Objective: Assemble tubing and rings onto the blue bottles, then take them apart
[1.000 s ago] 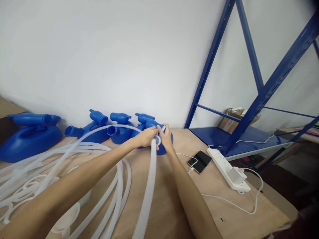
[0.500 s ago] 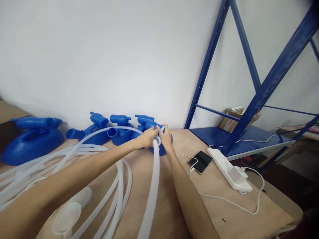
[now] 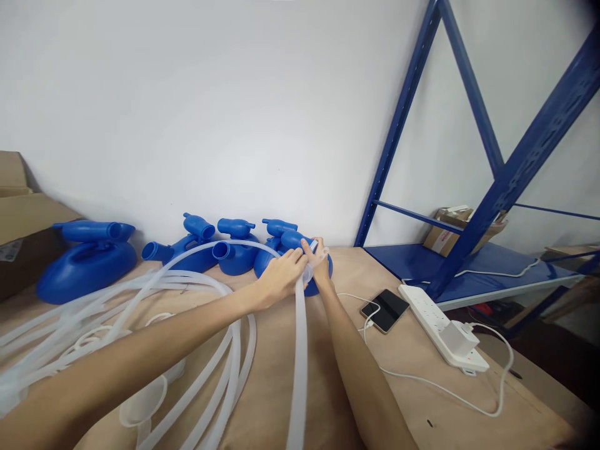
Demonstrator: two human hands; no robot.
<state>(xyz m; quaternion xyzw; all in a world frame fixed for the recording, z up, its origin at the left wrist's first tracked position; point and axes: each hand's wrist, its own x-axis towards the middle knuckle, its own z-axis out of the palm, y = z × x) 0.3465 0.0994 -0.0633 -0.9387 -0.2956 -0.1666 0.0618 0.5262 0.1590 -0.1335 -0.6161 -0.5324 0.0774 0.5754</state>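
Observation:
Near the centre, my left hand (image 3: 284,272) is closed on the end of a translucent hose (image 3: 300,362), by a clear fitting (image 3: 307,272). My right hand (image 3: 321,262) is beside it, its fingers wrapped round the neck area of a blue container (image 3: 312,289); a clear piece shows between the two hands. The hands hide much of the join. Part of the hose hangs toward the front edge, and another length (image 3: 187,253) arcs left from the hands.
More blue containers (image 3: 89,269) stand along the wall. Coiled hoses (image 3: 229,387) and clear caps (image 3: 145,400) lie at left. On the right are a phone (image 3: 385,310), a power strip (image 3: 429,322) and a blue shelf (image 3: 407,265). A cardboard box (image 3: 28,244) sits far left.
The view has shifted left, showing more of the cardboard box. My left hand has turned, with its back more visible, and the clear fitting has tilted between my hands.

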